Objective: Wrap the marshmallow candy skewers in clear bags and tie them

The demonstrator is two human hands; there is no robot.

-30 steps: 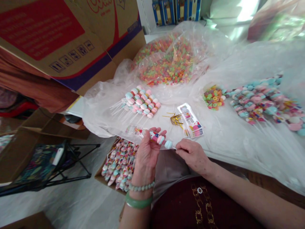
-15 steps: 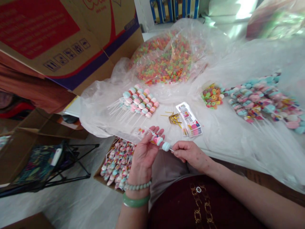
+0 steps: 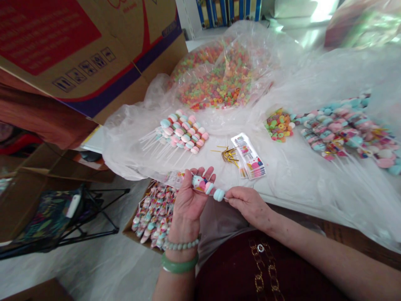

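Note:
My left hand (image 3: 192, 194) holds a printed clear candy bag (image 3: 198, 182) between thumb and fingers, its palm turned up. Part of a marshmallow skewer (image 3: 219, 195) is inside the bag, while a pale blue marshmallow still shows outside its mouth. My right hand (image 3: 246, 205) pinches the skewer's white stick just right of that marshmallow. Beyond my hands on the table lie a stack of flat printed bags (image 3: 249, 156) and a small heap of gold twist ties (image 3: 229, 155). Bare marshmallow skewers (image 3: 184, 131) are piled to the left of them.
A big plastic bag of ring gummies (image 3: 216, 79) lies at the back, near a large carton (image 3: 94, 54). Loose gummies (image 3: 280, 125) and bagged skewers (image 3: 344, 129) are on the right. A box of bagged skewers (image 3: 155, 215) stands below the table edge, beside a folding chair (image 3: 46, 217).
The bag has shifted slightly left and down around the skewer, and my left fingers have closed a little over it. My right hand keeps its pinch on the stick.

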